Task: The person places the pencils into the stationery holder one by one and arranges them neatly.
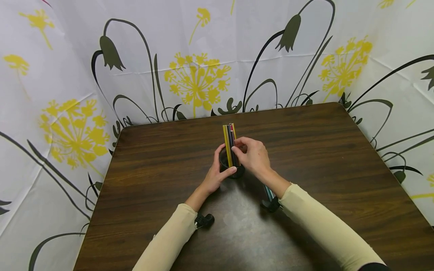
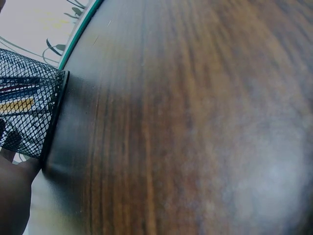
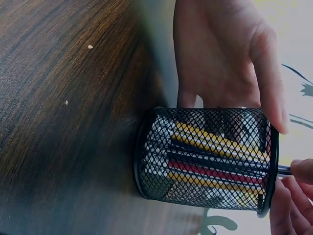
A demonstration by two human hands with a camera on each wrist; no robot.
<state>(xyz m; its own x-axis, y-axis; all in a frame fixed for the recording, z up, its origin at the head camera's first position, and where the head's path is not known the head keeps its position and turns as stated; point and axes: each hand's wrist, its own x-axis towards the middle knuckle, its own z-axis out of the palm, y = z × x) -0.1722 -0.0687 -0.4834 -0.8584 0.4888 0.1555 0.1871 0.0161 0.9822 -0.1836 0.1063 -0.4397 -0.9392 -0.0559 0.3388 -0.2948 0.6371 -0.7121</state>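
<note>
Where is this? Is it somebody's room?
Probably a desk corner set up for filming, not a lived-in room. A flower-print sheet hangs around a brown wooden table, and both hands work at a black mesh pencil cup of pencils.

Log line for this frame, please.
left hand grips mesh cup | right hand pinches pencils standing in cup | on table

Black wire-mesh cup (image 3: 205, 159), wood-grain table (image 1: 322, 150)

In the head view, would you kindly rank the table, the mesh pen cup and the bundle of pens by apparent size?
1. Table, by far the largest.
2. Bundle of pens.
3. Mesh pen cup, though the hands hide most of it, so this place is unsure.
</note>
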